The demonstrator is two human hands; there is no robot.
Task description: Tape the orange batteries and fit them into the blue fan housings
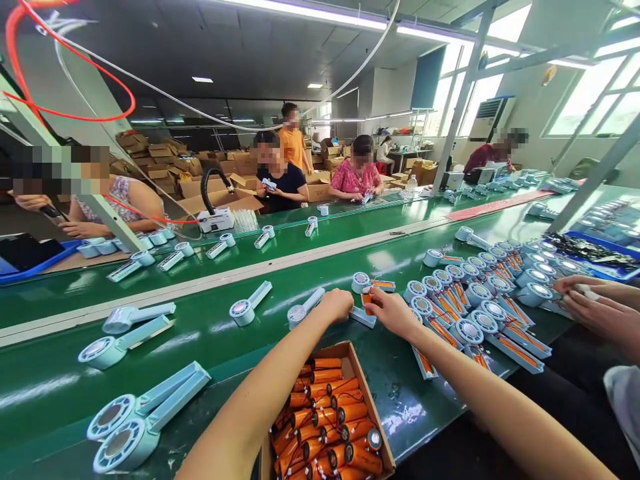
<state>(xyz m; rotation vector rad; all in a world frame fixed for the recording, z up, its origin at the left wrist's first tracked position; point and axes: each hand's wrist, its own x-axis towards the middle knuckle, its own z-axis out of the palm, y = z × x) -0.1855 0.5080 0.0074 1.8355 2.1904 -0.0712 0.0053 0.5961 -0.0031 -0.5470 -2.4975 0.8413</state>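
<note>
In the head view, at the middle of the frame, the left hand (336, 305) is closed on a pale blue fan shell (361, 316) lying on the green tabletop (210, 327). The right hand (393, 311) pinches an orange battery (367, 300) over it. The battery should be pressed in straight, wires kept free. More batteries wait in the cardboard box (383, 437) at the lower middle.

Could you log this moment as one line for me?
left hand: on belt, by fan | right hand: pinching orange cell | box: cells, near edge
</note>
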